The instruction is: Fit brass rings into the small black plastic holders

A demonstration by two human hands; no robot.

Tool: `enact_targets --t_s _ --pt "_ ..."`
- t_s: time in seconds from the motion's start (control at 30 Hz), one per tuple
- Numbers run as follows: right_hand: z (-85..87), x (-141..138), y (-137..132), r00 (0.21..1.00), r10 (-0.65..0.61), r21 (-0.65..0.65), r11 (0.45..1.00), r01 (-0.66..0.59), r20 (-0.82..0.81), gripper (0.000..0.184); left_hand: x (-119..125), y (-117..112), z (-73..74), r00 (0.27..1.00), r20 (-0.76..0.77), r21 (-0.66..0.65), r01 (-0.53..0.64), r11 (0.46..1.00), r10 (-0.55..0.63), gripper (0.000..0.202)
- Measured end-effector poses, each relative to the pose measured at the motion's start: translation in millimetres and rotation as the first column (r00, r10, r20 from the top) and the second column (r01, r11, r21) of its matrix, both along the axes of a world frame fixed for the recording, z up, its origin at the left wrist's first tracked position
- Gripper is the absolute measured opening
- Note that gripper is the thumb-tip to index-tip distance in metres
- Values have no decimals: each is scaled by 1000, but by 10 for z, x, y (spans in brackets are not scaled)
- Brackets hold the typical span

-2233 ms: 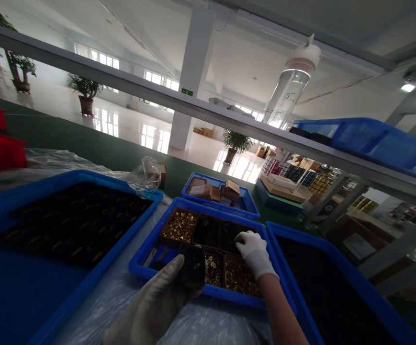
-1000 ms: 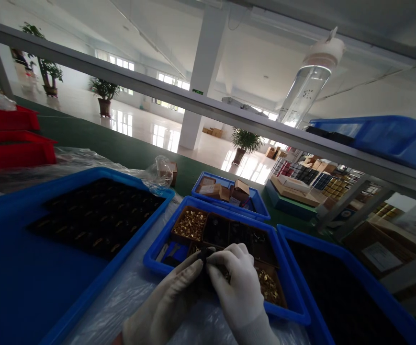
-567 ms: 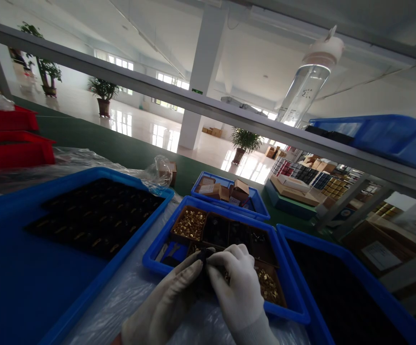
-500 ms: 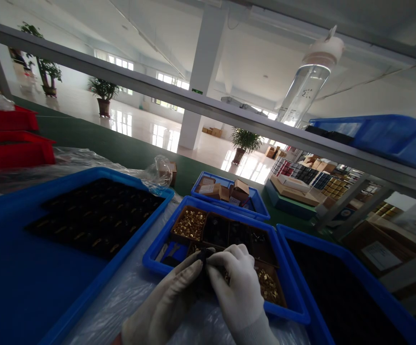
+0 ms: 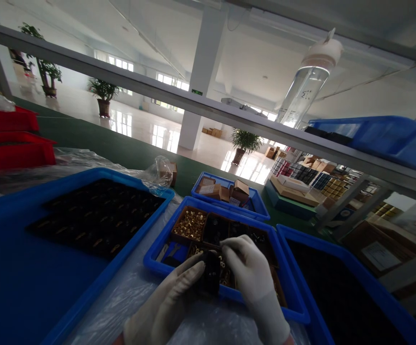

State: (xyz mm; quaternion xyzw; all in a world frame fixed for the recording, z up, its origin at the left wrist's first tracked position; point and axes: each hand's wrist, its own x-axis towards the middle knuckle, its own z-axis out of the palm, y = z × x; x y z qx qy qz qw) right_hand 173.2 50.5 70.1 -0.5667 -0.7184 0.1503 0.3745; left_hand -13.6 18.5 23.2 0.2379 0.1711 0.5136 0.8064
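Gripping a black part (image 5: 212, 275) over the near edge of the divided blue tray (image 5: 297, 314), the gloved left hand (image 5: 168, 299) is closed along one side. The part's long axis seems to run away from the person, far end toward the tray; its front is unclear. Just beside, the gloved right hand (image 5: 253, 274) is apart from it, fingertips close together, though whether they pinch anything cannot be told. The step looks like fine work on the part, and the next move seems to call for a steady left grip. Farther off lie loose brass pieces (image 5: 189, 224).
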Motion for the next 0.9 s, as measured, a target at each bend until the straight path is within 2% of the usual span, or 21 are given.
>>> enact_targets --t_s 0.1,0.27,0.37,0.47,0.67,0.8,0.9 --pt "12 160 349 990 -131 -8 991 131 48 19 35 21 -64 997 82 -66 13 998 -8 32" --pt "-147 225 944 951 -126 -110 981 162 281 6 41 43 -115 988 123 -24 99 995 -95 40" --pt "-217 141 1140 930 -116 -105 981 161 350 25 17 45 -94 994 52 -27 94 995 -92 39" --pt "-239 44 1233 925 -97 -72 989 132 367 34 -3 58 -77 995 39 -11 97 995 -96 37" --pt "-318 -54 1355 907 -77 -64 991 113 413 35 -26 73 -59 993 -12 39 120 992 -120 36" --pt "-374 -10 1387 894 -84 -99 985 142 441 27 -28 71 -33 995 -26 49 93 994 -92 33" --pt "-346 47 1300 915 -77 -118 984 134 395 20 -17 81 -31 995 11 63 94 994 -95 33"
